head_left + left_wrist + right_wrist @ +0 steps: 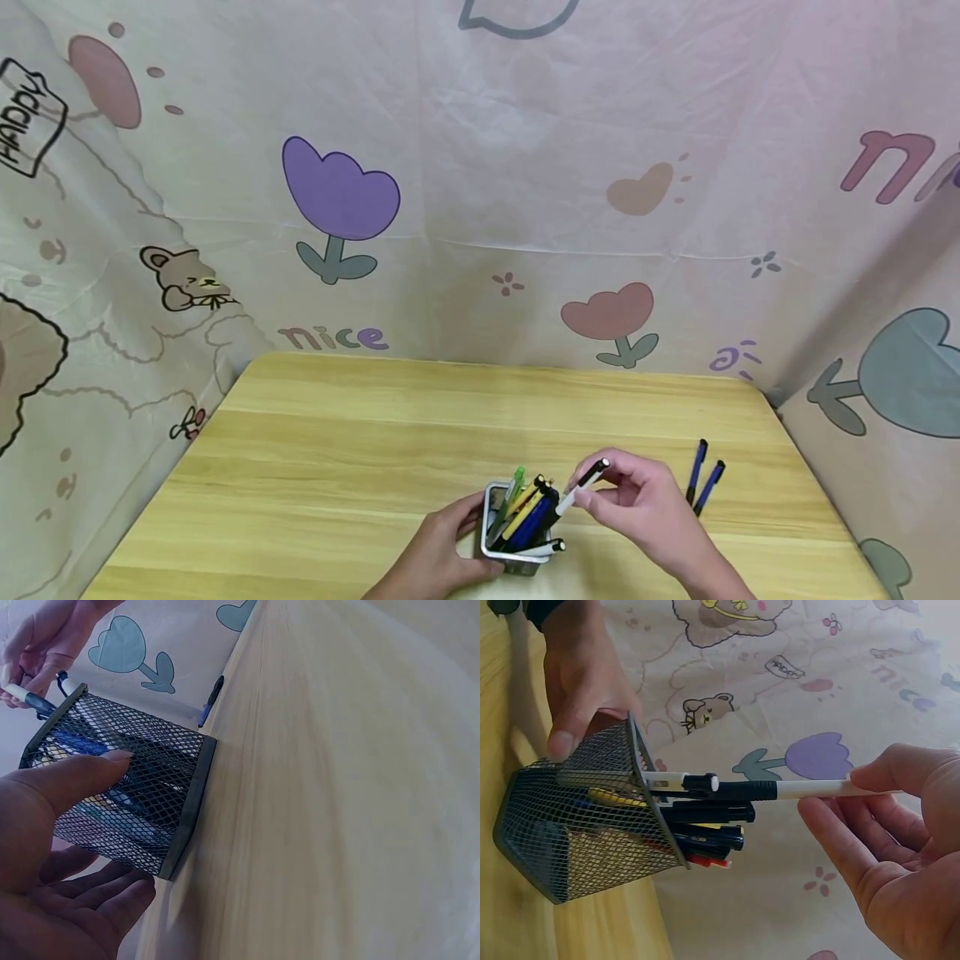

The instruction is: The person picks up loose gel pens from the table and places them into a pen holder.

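A black wire-mesh pen holder (622,862) stands on the table, filled with several pens. My left hand (438,546) grips it from the left, the thumb pressed along the mesh in the left wrist view. At the holder's mouth my right hand (648,504) pinches a white pen (814,789) with a black grip section between thumb and fingers. That pen's black end overlaps the holder's rim in the right wrist view. Inside stand a green pen (517,481), yellow pens (523,518), dark blue pens (536,525) and another white pen (536,550) leaning over the near rim.
Two blue pens with black caps, one (697,471) beside the other (709,488), lie on the table right of my right hand. The wood-grain table (337,442) ends at a printed cloth backdrop (480,167) behind and on both sides.
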